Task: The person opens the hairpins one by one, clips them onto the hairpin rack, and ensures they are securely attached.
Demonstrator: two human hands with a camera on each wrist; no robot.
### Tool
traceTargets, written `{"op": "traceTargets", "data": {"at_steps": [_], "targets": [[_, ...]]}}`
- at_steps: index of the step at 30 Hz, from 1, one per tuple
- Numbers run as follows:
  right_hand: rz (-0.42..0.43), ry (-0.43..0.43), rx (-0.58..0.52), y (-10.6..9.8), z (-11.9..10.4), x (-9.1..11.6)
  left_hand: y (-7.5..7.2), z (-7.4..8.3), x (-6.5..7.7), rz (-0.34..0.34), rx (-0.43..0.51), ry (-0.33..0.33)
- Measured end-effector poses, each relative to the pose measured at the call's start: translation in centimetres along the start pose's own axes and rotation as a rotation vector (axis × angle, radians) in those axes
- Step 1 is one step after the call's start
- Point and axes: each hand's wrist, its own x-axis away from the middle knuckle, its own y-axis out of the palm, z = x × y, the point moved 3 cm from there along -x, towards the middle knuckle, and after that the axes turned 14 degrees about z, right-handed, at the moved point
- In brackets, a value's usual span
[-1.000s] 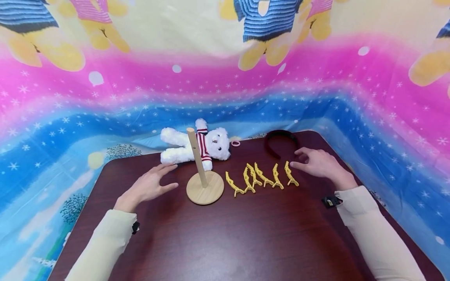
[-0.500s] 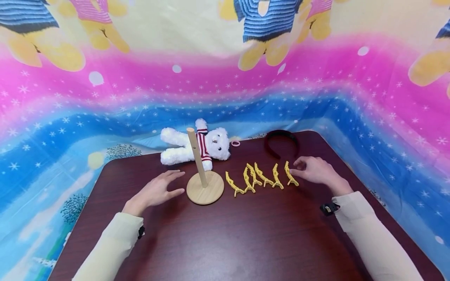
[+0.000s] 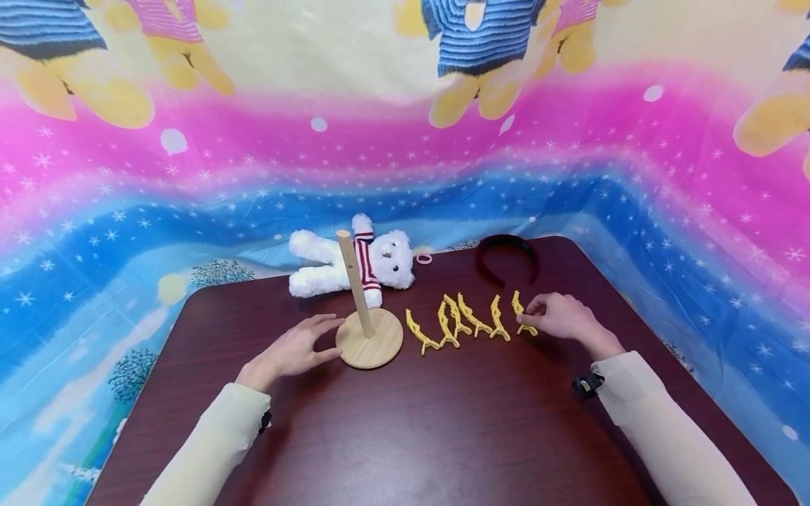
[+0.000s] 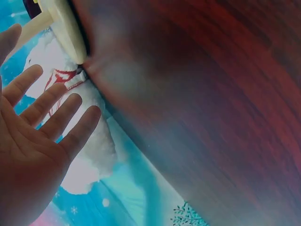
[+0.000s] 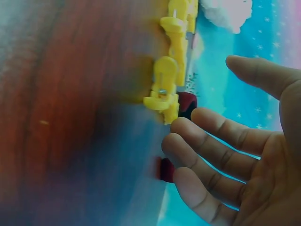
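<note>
My left hand (image 3: 294,351) is beside the round base (image 3: 380,349) of an upright wooden stand, thumb and fingers spread towards its left edge. Whether the fingertips touch the base, I cannot tell. In the left wrist view, the fingers (image 4: 70,117) are spread with nothing in the palm. At the right end of a row of yellow alligator hair clips, my right hand (image 3: 560,316) is at the last clip (image 3: 526,328). From the right wrist, its thumb stands apart from slightly bent fingers, and the nearest clip (image 5: 164,77) lies beyond them, not gripped.
A white teddy bear (image 3: 395,263) in a striped top lies behind the stand's post (image 3: 356,288). A dark red headband (image 3: 484,266) and a small pink ring (image 3: 418,261) lie near the back edge. Patterned cloth (image 3: 380,169) hangs around the brown table (image 3: 430,436).
My left hand has moved right, up to the stand's base. The right hand has come down from beside the headband to the lower part of the rightmost clip. The objects have stayed put.
</note>
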Motion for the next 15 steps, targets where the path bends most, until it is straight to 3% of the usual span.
{"op": "traceTargets", "data": {"at_steps": [15], "targets": [[-0.012, 0.068, 0.039, 1.7, 0.4, 0.1, 1.5, 0.6, 0.0, -0.06, 0.012, 0.014]]}}
